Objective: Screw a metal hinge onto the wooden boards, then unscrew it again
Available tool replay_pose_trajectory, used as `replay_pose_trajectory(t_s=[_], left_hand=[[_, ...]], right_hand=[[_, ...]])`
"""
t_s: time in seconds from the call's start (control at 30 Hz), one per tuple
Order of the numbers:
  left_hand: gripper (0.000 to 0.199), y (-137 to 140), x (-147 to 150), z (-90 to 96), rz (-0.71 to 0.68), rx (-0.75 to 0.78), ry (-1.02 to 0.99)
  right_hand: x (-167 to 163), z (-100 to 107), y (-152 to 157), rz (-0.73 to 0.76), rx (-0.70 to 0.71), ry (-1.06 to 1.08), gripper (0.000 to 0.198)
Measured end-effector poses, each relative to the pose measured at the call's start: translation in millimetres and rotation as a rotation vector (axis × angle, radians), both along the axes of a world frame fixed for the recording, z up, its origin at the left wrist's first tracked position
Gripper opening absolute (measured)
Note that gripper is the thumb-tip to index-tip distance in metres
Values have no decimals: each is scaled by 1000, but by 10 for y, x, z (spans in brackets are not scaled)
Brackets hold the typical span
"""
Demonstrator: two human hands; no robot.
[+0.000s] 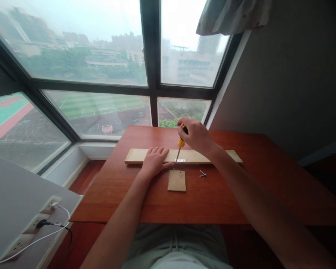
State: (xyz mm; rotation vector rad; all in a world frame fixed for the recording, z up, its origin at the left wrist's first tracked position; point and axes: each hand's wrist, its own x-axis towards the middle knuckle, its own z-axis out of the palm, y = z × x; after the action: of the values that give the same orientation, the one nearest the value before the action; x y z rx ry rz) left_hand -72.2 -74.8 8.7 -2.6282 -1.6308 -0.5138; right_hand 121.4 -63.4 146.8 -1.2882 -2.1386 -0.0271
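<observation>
My right hand [194, 135] is wrapped round the handle of a yellow and black screwdriver [181, 142]. The screwdriver stands nearly upright, its tip at the left end of a small metal hinge or bracket [180, 160] on the front edge of a long pale wooden board [196, 155]. Flat on the board, left of the metal piece, rests my left hand [156, 158], fingers stretched out and thumb along the front edge. A small square wooden piece [177, 181] lies just in front, with small holes near its far edge. To its right are a few loose screws [203, 173].
The board lies across a reddish-brown wooden table [114, 201]. Large windows [100, 112] stand behind it. At the lower left, wall sockets [36, 226] have a white cable [39, 239] and a black plug [42, 223]. A grey curtain [232, 16] hangs at the upper right.
</observation>
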Motion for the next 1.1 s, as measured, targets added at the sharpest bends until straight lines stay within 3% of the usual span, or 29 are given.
replay_pose_trajectory(t_s=[0.2, 0.5, 0.73, 0.9, 1.0, 1.1], left_hand=[[61, 0, 9, -32, -11, 24, 22], [67, 11, 23, -69, 0, 49, 113], [69, 18, 55, -95, 18, 86, 136], [70, 32, 46, -99, 0, 109, 139], [70, 36, 35, -109, -6, 115, 134], [71, 40, 32, -115, -5, 118, 134]], right_hand=[[-20, 20, 29, 146, -65, 97, 44], [-36, 27, -3, 164, -46, 135, 46], [-39, -4, 49, 98, -37, 145, 19], [-26, -10, 83, 127, -107, 157, 30], [-31, 39, 6, 19, -80, 35, 39], [-44, 123, -106, -167, -22, -186, 32]])
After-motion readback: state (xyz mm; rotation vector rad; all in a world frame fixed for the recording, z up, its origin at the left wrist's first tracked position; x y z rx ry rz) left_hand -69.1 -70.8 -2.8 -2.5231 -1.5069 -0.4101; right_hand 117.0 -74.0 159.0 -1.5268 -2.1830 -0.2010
